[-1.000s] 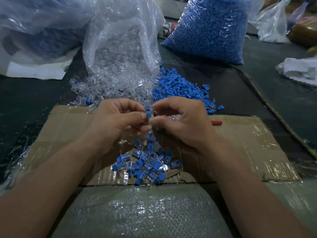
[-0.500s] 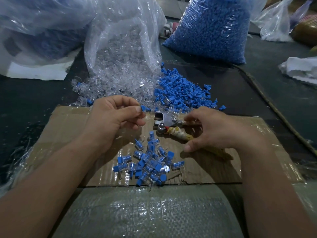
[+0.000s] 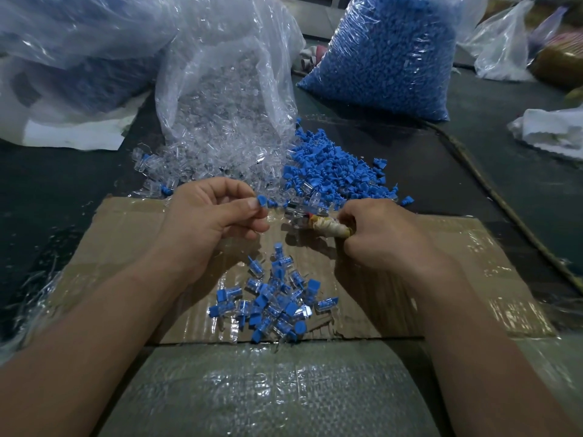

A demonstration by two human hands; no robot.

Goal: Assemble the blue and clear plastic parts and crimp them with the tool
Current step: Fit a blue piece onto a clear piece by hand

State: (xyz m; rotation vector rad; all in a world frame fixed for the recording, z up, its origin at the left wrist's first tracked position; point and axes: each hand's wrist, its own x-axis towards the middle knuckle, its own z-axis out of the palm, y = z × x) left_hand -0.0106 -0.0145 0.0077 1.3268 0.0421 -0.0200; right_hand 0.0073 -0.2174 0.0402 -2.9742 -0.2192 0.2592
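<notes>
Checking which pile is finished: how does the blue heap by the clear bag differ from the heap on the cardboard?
The far heap is almost all blue; the cardboard heap joins blue with clear shells. The far heap sits on the dark surface and is larger than the cardboard heap. Both are loose small plastic pieces.

view: head-worn | facing: forward, downward | range: close above cardboard [image 3: 473, 257]

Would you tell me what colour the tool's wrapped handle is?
The handle is cream-yellowish, seen in the head view.
</notes>
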